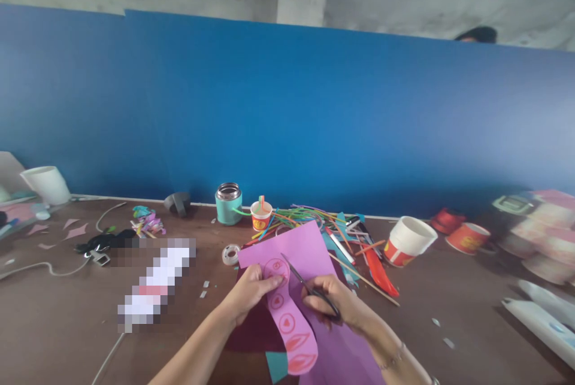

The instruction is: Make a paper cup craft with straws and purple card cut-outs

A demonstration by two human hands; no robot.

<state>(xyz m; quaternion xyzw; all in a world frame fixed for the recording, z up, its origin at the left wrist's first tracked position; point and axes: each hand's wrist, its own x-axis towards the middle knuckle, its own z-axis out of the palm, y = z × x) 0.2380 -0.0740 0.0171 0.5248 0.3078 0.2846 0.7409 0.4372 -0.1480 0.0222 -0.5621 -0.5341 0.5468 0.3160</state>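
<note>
My left hand (254,289) pinches the upper end of a pink paper strip (281,312), thumb on top. Red circles, hearts and leaf shapes are drawn along the strip, and its lower end curves to the right. Black-handled scissors (318,293) are gripped in my right hand (335,298), their blades pointing up and left beside the strip's right edge. Beneath lies a larger purple paper sheet (308,245), with a dark red sheet (256,331) partly covered under it. A teal paper piece (276,366) shows below the strip.
A mint jar (229,208), a small paper cup (261,217) and several coloured sticks (309,217) stand or lie behind the sheets. White tape roll (230,255) is left of them. Larger cups (406,241) are at right, a cable (108,358) at left. A blue partition (287,115) closes the back.
</note>
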